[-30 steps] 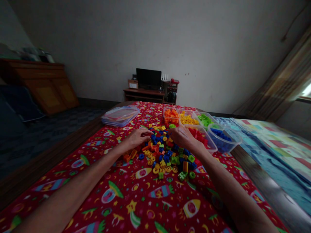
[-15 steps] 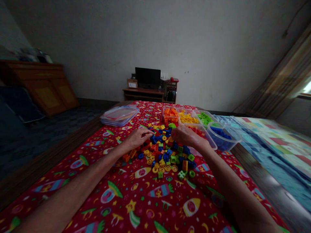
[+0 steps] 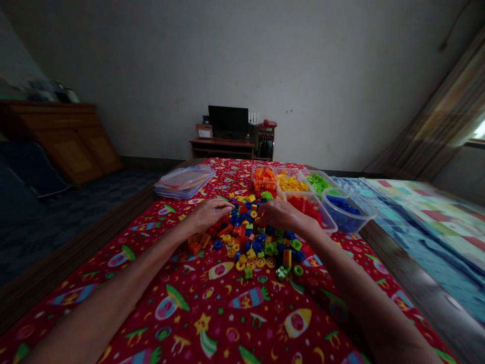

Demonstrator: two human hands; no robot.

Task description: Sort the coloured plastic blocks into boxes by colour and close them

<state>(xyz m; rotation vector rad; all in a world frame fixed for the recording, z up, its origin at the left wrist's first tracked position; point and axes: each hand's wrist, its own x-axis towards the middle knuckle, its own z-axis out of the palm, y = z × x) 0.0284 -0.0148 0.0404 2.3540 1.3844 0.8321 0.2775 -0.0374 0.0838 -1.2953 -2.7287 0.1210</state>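
A pile of mixed toy building bricks lies on the red patterned tablecloth, in blue, yellow, orange, red and green. At its left side my left hand hovers low, fingers drawn together near the blue bricks; whatever they may pinch is too small to tell. From the right my right hand reaches over the back of the pile with curled, closed fingers. Its fingertips are among the bricks, and what they hold is hidden. Yellow ring-shaped pieces sit at the front of the pile.
Behind and right of the pile stand clear tubs of orange bricks, yellow bricks, green bricks and red bricks. A round tub holds blue bricks. Stacked plastic lids lie at back left.
My right hand has moved left and slightly down, off the red tub's edge and over the pile. My left hand has shifted slightly left. The view has turned a little.
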